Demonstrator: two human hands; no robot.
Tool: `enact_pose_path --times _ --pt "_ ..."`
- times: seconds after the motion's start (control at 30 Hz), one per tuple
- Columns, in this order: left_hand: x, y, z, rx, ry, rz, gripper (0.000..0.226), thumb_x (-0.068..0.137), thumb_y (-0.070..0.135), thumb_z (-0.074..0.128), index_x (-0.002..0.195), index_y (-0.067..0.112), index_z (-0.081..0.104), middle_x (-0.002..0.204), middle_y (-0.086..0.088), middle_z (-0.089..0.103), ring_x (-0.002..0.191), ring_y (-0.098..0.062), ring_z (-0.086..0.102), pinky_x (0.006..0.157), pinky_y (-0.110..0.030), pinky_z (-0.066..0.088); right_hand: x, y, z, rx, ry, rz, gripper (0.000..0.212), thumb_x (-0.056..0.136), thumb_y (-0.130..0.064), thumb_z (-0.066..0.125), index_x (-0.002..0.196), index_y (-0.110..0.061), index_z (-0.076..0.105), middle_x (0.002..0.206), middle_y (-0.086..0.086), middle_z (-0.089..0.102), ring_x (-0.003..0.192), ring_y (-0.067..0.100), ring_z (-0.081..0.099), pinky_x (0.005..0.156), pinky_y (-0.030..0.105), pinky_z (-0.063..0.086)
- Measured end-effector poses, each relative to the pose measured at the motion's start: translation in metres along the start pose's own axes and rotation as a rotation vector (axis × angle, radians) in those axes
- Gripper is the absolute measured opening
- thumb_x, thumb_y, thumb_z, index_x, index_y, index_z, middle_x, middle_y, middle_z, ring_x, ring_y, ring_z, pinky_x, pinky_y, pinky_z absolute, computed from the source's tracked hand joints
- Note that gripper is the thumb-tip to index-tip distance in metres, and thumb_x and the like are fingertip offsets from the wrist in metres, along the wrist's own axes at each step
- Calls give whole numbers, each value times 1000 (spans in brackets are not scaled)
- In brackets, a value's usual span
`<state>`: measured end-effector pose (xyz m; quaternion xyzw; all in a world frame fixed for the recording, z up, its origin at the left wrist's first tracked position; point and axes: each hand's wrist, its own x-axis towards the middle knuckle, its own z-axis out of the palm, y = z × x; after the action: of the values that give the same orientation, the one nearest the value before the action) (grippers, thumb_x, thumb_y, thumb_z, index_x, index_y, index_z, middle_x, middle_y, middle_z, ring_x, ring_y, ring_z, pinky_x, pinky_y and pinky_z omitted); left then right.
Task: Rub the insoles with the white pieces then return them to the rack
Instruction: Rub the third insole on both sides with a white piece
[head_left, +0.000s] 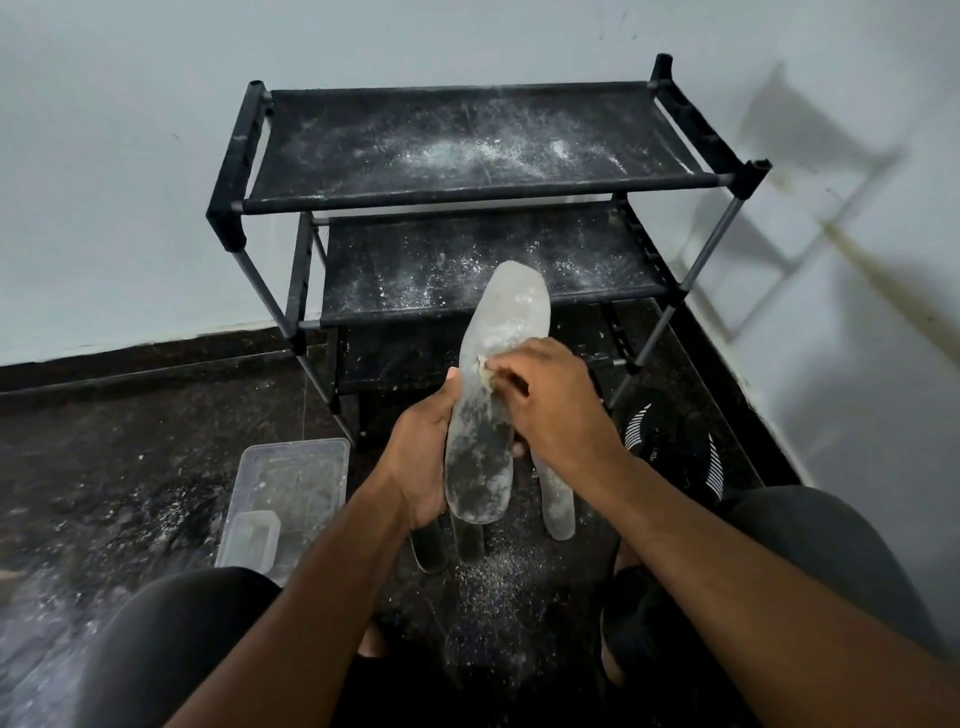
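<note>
At frame centre the left hand (423, 457) grips a long, powder-dusted insole (496, 395); the right hand (550, 410) pinches a crumbly white piece (484, 368) against it.

Matt powder-dusted insole (496, 384), black cloth rack (467, 140), clear plastic tub (291, 467)

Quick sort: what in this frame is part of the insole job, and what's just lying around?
Job:
- held insole, left hand grips it
- white piece, pinched in right hand
- insoles on the floor
- black rack, dusted with powder

Lying about:
- clear plastic tub
- black shoe with white stripes
</note>
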<state>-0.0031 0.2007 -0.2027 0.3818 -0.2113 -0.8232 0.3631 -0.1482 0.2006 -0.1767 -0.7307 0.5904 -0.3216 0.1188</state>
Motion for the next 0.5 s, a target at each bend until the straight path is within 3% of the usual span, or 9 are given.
enact_pose_path --times 0.1,0.2,0.27,0.33,0.4,0.5 --pt "-1 1 -3 -30 -1 -20 56 109 47 37 136 4 62 116 -19 69 99 -28 68 93 -44 55 -7 -5 4 -6 -79 -91 14 85 -8 71 98 -9 76 92 6 67 93 20 57 84 35 50" --pt "-1 0 -1 8 -17 -15 56 110 45 32 134 2 60 106 -18 71 83 -27 70 74 -41 62 0 5 0 -7 24 -25 11 84 -11 74 95 -15 77 90 0 64 90 16 54 78 32 51" --pt "-3 1 3 26 -18 -17 57 110 45 31 134 1 60 104 -19 71 79 -28 70 69 -40 63 2 8 -2 -1 79 -6 12 83 -10 75 94 -16 77 91 -2 62 90 13 52 77 19 47" --pt "-4 2 3 3 -13 -17 58 108 47 36 135 2 61 108 -19 70 88 -29 68 77 -42 61 -3 0 0 -48 -21 -63 14 84 -9 73 96 -14 77 92 -4 63 91 9 48 78 11 40" --pt "-3 2 1 -42 -1 -24 58 105 47 40 137 3 61 114 -20 69 101 -30 66 91 -44 56 -10 -9 3 -88 -157 -151 14 86 -7 69 96 -12 77 92 -2 64 91 10 47 79 18 42" --pt "-1 2 -2 -27 17 14 58 108 46 36 137 2 60 117 -20 70 100 -28 69 88 -42 59 -5 -4 -2 -147 -175 -99 15 88 -17 67 101 -15 75 96 -3 65 92 6 41 78 18 35"
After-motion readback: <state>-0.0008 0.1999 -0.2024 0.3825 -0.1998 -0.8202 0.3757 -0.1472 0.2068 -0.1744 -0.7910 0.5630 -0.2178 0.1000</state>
